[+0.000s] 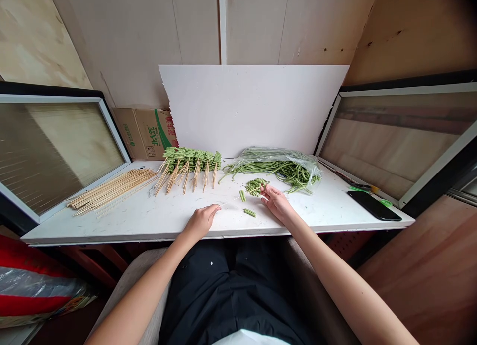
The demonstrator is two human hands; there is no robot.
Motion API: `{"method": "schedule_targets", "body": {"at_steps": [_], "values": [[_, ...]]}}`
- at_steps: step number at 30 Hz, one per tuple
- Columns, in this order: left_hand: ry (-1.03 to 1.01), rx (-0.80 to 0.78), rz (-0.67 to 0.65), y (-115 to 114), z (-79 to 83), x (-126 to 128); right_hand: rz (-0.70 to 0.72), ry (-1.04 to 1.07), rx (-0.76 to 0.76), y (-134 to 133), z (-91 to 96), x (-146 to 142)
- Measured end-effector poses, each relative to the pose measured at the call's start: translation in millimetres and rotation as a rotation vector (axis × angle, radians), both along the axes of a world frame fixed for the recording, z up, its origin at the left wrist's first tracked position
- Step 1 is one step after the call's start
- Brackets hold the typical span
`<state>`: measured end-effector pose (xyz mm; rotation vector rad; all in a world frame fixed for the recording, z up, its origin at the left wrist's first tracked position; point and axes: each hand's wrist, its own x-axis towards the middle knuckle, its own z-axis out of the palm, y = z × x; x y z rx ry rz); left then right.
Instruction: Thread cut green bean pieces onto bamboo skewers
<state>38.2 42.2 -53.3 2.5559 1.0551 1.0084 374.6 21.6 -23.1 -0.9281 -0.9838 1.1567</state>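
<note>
My left hand [201, 220] rests on the white table [149, 220] near its front edge. Its fingers are pinched on a thin bamboo skewer [229, 202] that points right. My right hand [276, 202] lies further back, with its fingertips closed at a small heap of cut green bean pieces [255, 185]. What they pinch is too small to name. Two loose bean pieces [249, 212] lie between my hands. Behind the heap, long green beans [286, 171] spill from a clear plastic bag [276, 156].
A row of finished bean skewers [190, 163] lies at the back centre, and a pile of bare bamboo skewers [112, 188] at the left. A black phone [373, 205] and green-handled scissors [367, 188] sit at the right. A white board [253, 106] leans on the wall beside a cardboard box [145, 131].
</note>
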Motion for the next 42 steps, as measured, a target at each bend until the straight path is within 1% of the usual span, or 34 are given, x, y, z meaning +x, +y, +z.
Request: {"method": "schedule_targets", "body": {"at_steps": [11,17,26,31,37,42], "values": [[0.002,0.005,0.002,0,0.8,0,-0.023,0.007,0.017,0,2.7,-2],[-0.016,-0.024,-0.001,1,0.8,0,-0.134,-0.031,0.024,4,-0.4,-2],[-0.026,-0.05,-0.001,1,2.0,-1,-0.223,-0.119,0.079,6,6.0,-5],[-0.033,-0.06,0.002,0,3.6,-1,-0.239,-0.123,0.097,5,6.7,-10],[-0.047,-0.06,-0.007,1,3.3,-2,-0.292,-0.144,0.065,0,11.3,-15],[-0.045,-0.068,-0.005,1,2.1,-2,-0.276,-0.145,0.06,-2,15.9,-14]]}}
